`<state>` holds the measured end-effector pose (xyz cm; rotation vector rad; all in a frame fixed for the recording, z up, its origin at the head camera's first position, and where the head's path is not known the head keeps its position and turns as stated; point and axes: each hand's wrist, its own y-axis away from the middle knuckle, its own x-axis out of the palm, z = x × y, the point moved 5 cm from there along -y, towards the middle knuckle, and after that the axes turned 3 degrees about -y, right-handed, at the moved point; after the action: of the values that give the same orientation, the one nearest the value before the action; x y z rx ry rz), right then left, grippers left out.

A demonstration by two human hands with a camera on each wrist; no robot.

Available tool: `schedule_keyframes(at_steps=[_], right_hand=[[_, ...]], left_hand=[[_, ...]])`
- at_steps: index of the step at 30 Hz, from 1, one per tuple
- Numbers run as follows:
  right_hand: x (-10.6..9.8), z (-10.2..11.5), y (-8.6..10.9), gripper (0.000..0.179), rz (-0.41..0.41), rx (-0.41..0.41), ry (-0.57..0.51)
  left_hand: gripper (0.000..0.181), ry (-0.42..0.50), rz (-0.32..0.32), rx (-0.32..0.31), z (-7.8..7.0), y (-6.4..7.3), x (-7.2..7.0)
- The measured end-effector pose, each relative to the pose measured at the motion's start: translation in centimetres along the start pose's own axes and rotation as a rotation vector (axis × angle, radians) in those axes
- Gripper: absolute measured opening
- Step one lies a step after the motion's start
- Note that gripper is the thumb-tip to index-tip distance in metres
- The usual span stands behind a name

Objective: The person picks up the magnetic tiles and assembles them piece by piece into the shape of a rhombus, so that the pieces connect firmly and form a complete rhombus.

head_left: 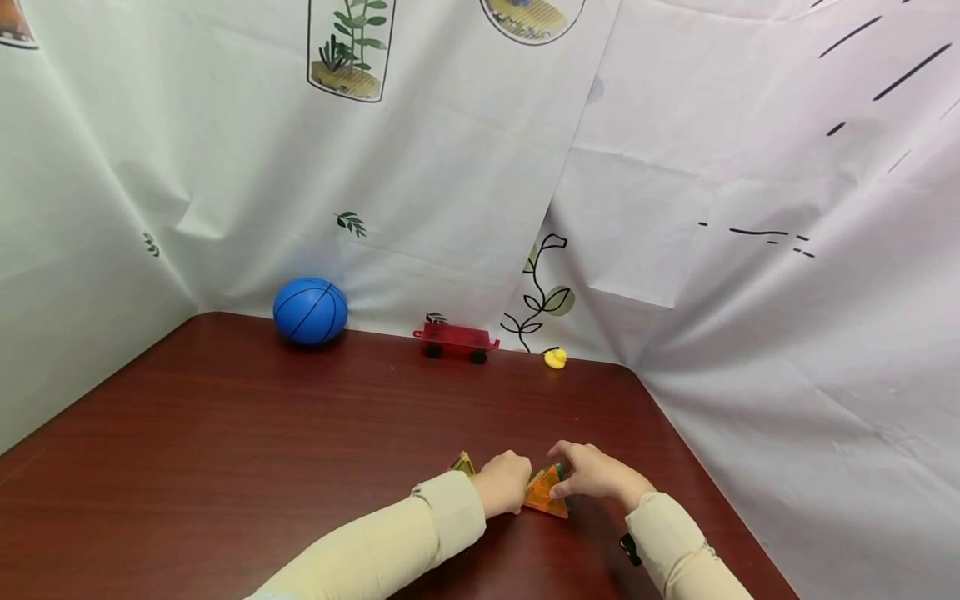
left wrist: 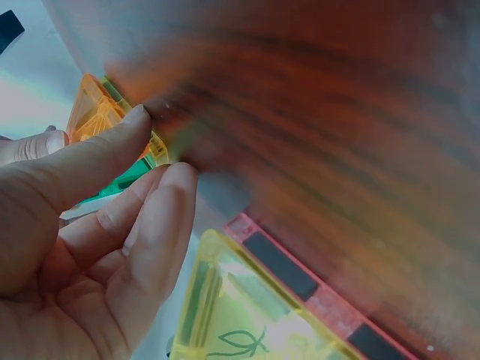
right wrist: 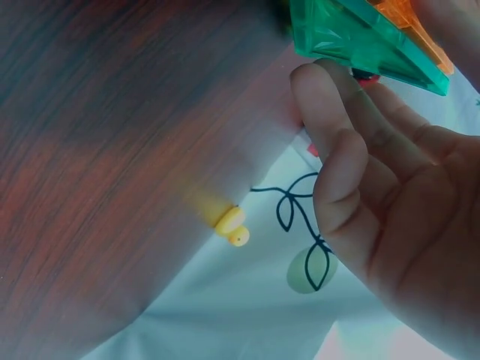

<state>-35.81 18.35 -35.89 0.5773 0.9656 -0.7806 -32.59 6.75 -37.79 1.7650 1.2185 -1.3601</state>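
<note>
Translucent triangular magnetic tiles, an orange one [head_left: 547, 492] and a green one [right wrist: 367, 45], lean together as a small peaked shape on the table, with a yellow edge along the base. My right hand [head_left: 596, 475] holds this shape, thumb on the orange face and fingers by the green side. From the left, my left hand [head_left: 504, 482] pinches at the shape's yellow corner [left wrist: 160, 148] between thumb and fingers. Beside the left hand stands a separate yellow triangular tile [left wrist: 240, 315] joined to a pink strip [left wrist: 330, 319]; the left hand partly hides it in the head view.
Along the back edge of the dark red-brown table [head_left: 225, 433] are a blue ball [head_left: 311, 311], a red toy wagon [head_left: 456, 337] with black wheels and a yellow rubber duck [head_left: 555, 358]. White printed cloth [head_left: 450, 183] hangs around the back and sides.
</note>
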Motion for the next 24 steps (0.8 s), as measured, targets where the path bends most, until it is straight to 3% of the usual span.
schedule_keyframes(at_steps=[6, 12, 17, 24], right_hand=[[0.1, -0.4, -0.1, 0.055, -0.006, 0.039, -0.004], [0.1, -0.8, -0.1, 0.052, -0.006, 0.101, 0.007], [0.2, -0.8, 0.0, 0.046, -0.002, 0.087, -0.007], [0.2, -1.0, 0.2, 0.046, 0.006, 0.09, -0.016]], left_hand=[[0.022, 0.023, -0.007, 0.008, 0.2, 0.3, -0.6], [0.016, 0.081, -0.067, 0.025, 0.9, 0.7, -3.3], [0.015, 0.095, -0.115, -0.028, 3.2, 1.2, -5.5], [0.022, 0.238, -0.128, -0.154, 6.8, 2.7, -7.4]])
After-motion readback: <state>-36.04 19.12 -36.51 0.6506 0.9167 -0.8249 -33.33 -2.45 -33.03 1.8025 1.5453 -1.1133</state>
